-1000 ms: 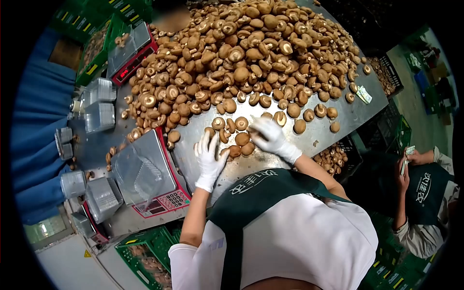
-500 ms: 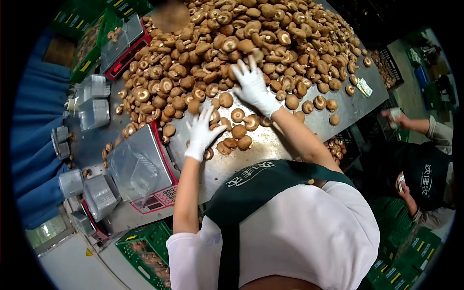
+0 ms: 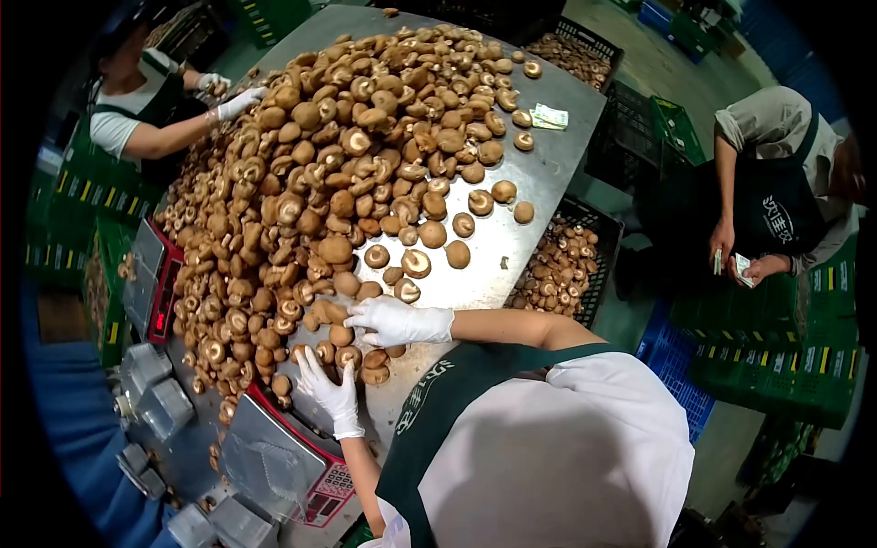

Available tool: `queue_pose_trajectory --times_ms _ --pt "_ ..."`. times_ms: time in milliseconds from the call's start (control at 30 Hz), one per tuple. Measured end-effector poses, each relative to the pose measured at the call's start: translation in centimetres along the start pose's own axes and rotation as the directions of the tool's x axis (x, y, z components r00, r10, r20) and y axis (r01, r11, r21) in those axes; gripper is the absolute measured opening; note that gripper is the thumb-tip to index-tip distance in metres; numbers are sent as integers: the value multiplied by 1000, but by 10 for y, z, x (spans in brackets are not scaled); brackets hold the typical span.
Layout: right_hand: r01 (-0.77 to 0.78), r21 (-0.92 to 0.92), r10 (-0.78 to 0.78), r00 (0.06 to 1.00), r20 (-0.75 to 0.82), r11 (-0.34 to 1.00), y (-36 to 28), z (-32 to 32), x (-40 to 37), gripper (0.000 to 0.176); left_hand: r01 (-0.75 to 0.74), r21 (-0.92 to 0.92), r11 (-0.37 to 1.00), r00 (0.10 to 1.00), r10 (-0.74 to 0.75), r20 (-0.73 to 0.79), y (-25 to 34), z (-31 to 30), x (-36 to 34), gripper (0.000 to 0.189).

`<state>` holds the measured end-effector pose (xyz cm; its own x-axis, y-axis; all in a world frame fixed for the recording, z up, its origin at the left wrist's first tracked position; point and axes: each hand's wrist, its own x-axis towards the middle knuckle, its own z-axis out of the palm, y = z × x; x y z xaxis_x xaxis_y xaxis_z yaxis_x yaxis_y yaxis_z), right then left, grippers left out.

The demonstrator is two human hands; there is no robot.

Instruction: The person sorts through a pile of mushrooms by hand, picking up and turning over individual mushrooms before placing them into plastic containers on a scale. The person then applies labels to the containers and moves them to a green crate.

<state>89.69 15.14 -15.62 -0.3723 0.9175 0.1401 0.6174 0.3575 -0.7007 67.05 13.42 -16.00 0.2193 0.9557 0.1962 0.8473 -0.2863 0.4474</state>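
Observation:
A large heap of shiitake mushrooms covers much of the metal table. My left hand, in a white glove, rests at the near edge of the heap with its fingers spread beside several mushrooms. To its upper right, my right hand, also gloved, reaches leftward with fingers stretched out over mushrooms. Its fingertips are close to a blurred brown mushroom. Neither hand visibly grips anything. Just left of my left hand stands a red-edged scale with a clear plastic tray on it.
A second scale and stacked clear trays line the left side. One co-worker reaches into the heap at upper left; another holds slips at right. Black crates of mushrooms adjoin the metal table. Slips lie on it.
The view has swung, bringing a co-worker at upper left into sight. My right hand has come down from the heap, closer to my left hand. The co-worker at right has brought both hands together.

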Motion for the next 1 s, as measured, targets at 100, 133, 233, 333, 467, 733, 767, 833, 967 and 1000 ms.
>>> queue_pose_trajectory --times_ms 100,133,233,333,467,733,767,833,967,1000 --pt "56 81 -38 977 -209 995 4 -8 4 32 -43 0 999 999 43 10 11 2 20 87" --pt "62 69 -40 959 -282 996 10 -11 8 29 -57 12 998 998 57 30 16 3 26 88" --pt "-108 -192 2 875 -484 976 23 -16 12 39 -86 71 994 990 77 121 34 13 29 88" --pt "-218 -335 121 951 -285 917 32 -13 6 44 -186 215 959 967 139 216 25 30 21 82" --pt "-59 -244 19 986 -164 968 19 -19 -15 46 -194 226 954 969 151 194 22 31 17 79" --pt "-132 90 160 800 -578 987 70 -127 -50 35 -170 199 965 966 124 225 26 26 20 79" --pt "-184 170 250 723 -644 968 84 -147 -56 34 -164 193 967 967 119 227 26 26 19 79" --pt "-358 94 313 624 -716 929 116 -194 -76 33 -165 197 966 967 119 226 26 26 20 79" --pt "-660 -70 290 420 -860 748 232 -265 -118 55 -161 192 968 965 113 238 28 22 21 81" --pt "-762 -89 368 407 -836 641 250 -281 -125 59 -156 184 970 964 109 243 29 22 21 81"
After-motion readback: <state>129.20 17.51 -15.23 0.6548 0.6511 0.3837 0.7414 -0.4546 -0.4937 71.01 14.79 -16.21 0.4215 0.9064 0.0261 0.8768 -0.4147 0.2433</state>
